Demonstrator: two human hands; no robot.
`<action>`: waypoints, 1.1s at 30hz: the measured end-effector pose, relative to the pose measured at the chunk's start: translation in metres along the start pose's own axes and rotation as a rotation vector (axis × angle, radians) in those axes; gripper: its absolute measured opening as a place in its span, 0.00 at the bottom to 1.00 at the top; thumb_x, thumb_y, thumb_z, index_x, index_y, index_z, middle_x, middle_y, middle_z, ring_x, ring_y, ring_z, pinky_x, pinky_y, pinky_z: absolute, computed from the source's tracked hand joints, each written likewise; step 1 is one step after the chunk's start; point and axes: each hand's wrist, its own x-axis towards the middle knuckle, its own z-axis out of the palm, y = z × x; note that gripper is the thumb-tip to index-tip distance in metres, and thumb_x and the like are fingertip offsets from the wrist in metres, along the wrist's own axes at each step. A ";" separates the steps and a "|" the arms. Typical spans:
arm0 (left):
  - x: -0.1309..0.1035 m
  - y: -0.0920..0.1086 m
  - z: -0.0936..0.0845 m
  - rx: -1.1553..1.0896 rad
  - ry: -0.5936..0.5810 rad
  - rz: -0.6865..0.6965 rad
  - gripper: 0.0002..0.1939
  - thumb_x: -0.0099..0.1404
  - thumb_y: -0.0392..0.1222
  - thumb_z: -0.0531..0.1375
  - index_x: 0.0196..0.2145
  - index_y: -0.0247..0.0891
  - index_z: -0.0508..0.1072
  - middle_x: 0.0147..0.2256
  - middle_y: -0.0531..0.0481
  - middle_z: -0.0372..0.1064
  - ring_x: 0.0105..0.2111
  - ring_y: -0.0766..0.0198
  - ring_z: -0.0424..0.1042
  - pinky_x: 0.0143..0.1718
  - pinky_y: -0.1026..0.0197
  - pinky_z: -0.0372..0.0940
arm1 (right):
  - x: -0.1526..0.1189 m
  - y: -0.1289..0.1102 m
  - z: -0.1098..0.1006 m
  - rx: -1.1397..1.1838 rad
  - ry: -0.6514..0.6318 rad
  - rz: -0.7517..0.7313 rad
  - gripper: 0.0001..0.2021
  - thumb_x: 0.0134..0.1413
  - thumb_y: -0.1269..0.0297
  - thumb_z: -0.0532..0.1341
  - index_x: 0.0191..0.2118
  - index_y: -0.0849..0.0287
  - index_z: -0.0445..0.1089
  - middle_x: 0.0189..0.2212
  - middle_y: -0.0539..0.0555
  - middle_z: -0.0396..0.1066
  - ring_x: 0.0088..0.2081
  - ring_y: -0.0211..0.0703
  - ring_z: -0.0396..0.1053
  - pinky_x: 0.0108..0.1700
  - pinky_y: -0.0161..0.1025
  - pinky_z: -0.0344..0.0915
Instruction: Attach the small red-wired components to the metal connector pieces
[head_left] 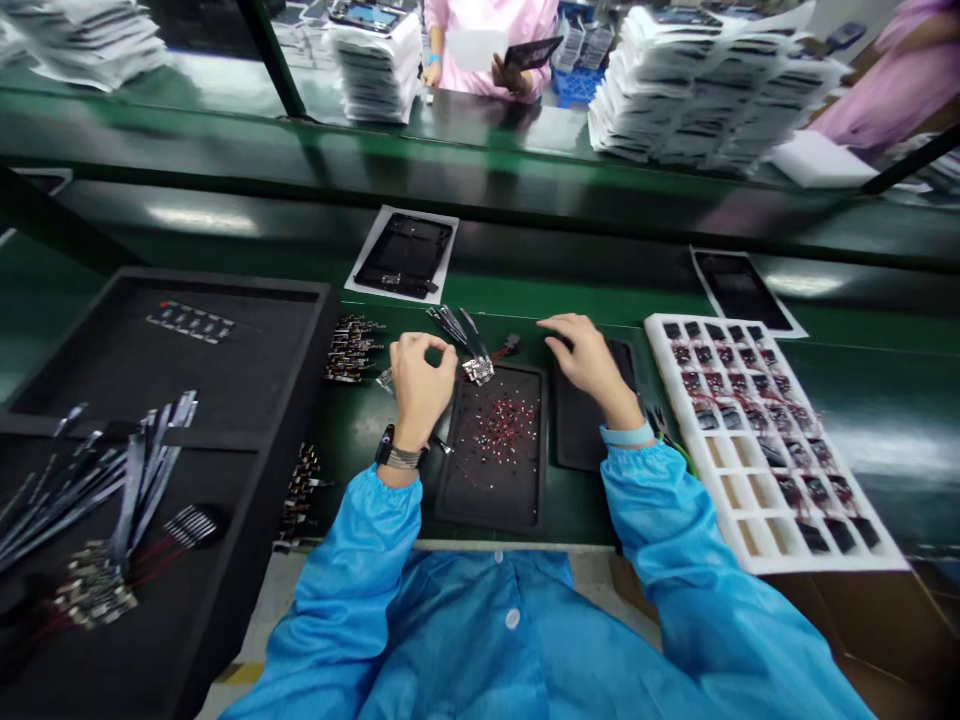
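My left hand (422, 385) is closed in a pinch above the table, thumb and index tips together; what lies between them is too small or hidden. A small circuit board (386, 380) shows just beside its outer edge; whether the hand touches it I cannot tell. My right hand (589, 365) hovers over a dark flat tray (581, 430), thumb and fingers apart, holding nothing visible. Between the hands, a black tray (487, 505) carries many tiny parts with red wires (504, 428). Circuit boards with ribbon cables (478, 370) lie at its far edge, near a small black part with red wires (511, 345).
A white foam tray (750, 555) of small black wired parts stands right, with green-handled pliers (684, 450) beside it. A large black tray (285, 400) fills the left. A tablet housing (405, 255) lies ahead. Beyond the shelf, a person in pink (487, 50) holds a dark panel.
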 end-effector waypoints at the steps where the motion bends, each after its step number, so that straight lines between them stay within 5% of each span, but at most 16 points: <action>1: 0.004 -0.003 -0.005 0.022 -0.021 -0.030 0.04 0.66 0.40 0.63 0.33 0.40 0.77 0.39 0.46 0.76 0.44 0.53 0.73 0.50 0.53 0.66 | -0.008 0.006 -0.008 0.013 0.073 0.049 0.14 0.67 0.69 0.59 0.52 0.56 0.79 0.48 0.60 0.78 0.50 0.57 0.72 0.56 0.55 0.69; 4: 0.016 -0.016 -0.024 0.121 -0.157 -0.124 0.07 0.69 0.42 0.62 0.35 0.40 0.79 0.35 0.46 0.79 0.38 0.54 0.77 0.44 0.55 0.68 | -0.035 0.026 -0.028 0.032 0.217 0.203 0.09 0.66 0.66 0.60 0.46 0.56 0.79 0.42 0.59 0.79 0.43 0.54 0.74 0.47 0.51 0.71; 8: 0.021 -0.030 -0.044 0.388 -0.286 -0.213 0.11 0.70 0.40 0.59 0.45 0.41 0.82 0.43 0.42 0.82 0.46 0.44 0.79 0.46 0.50 0.69 | -0.060 0.039 -0.030 0.014 0.169 0.248 0.07 0.60 0.63 0.64 0.43 0.56 0.77 0.36 0.57 0.77 0.39 0.53 0.72 0.43 0.49 0.69; 14: 0.016 -0.033 -0.049 0.570 -0.360 -0.144 0.20 0.71 0.39 0.57 0.57 0.36 0.77 0.53 0.34 0.78 0.53 0.40 0.77 0.51 0.45 0.71 | -0.045 0.044 -0.007 -0.193 0.181 0.227 0.07 0.60 0.60 0.67 0.40 0.56 0.72 0.37 0.59 0.72 0.42 0.56 0.66 0.48 0.52 0.66; 22: 0.015 -0.042 -0.044 0.668 -0.420 -0.116 0.20 0.66 0.31 0.56 0.53 0.37 0.76 0.54 0.35 0.74 0.54 0.44 0.76 0.51 0.48 0.71 | -0.037 0.055 0.003 -0.212 0.174 0.242 0.05 0.61 0.62 0.63 0.35 0.55 0.68 0.34 0.58 0.70 0.41 0.57 0.64 0.48 0.53 0.64; 28: 0.018 -0.046 -0.043 0.635 -0.455 -0.157 0.17 0.68 0.33 0.57 0.52 0.38 0.77 0.50 0.36 0.77 0.51 0.44 0.77 0.48 0.50 0.69 | -0.040 0.054 0.002 -0.190 0.137 0.206 0.04 0.63 0.62 0.60 0.38 0.55 0.69 0.37 0.61 0.73 0.43 0.60 0.64 0.50 0.55 0.63; 33: 0.019 -0.046 -0.050 0.544 -0.497 -0.138 0.08 0.64 0.36 0.62 0.38 0.41 0.81 0.40 0.42 0.80 0.45 0.48 0.78 0.42 0.54 0.66 | -0.041 0.054 0.001 -0.171 0.037 0.227 0.06 0.62 0.65 0.59 0.40 0.56 0.73 0.34 0.61 0.75 0.42 0.60 0.66 0.48 0.54 0.62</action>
